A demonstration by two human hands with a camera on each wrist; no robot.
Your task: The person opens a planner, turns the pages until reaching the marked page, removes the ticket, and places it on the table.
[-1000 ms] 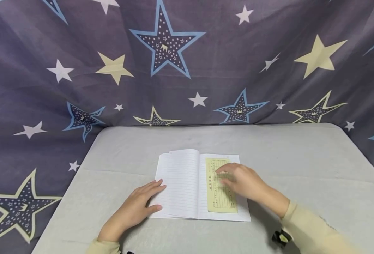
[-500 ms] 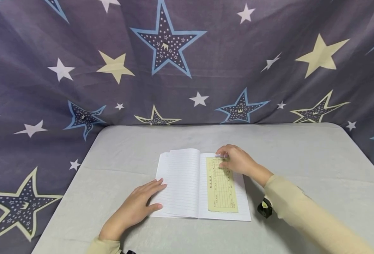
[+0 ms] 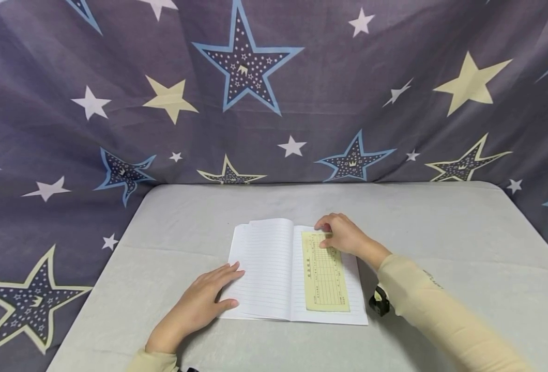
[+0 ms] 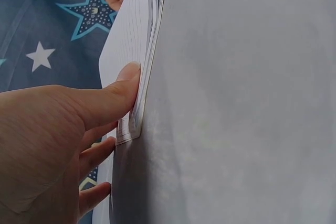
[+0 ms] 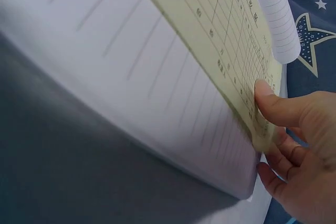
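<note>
A lined notebook lies spread flat on the table. A pale yellow printed form, ruled in a grid, lies lengthwise on its right page. My right hand pinches the form's far end: in the right wrist view the thumb presses on its face, with the fingers curled at the end edge and the corner slightly bent. My left hand rests with extended fingers over the notebook's left edge. Seen from the left wrist, its thumb lies on the page near the lower corner.
The table has a light grey cover. A dark curtain with stars hangs directly behind its far edge and along the sides. A small black device sits at the right wrist.
My right hand has moved from over the middle of the yellow form to its far end and now pinches it there. The left hand has stayed in place.
</note>
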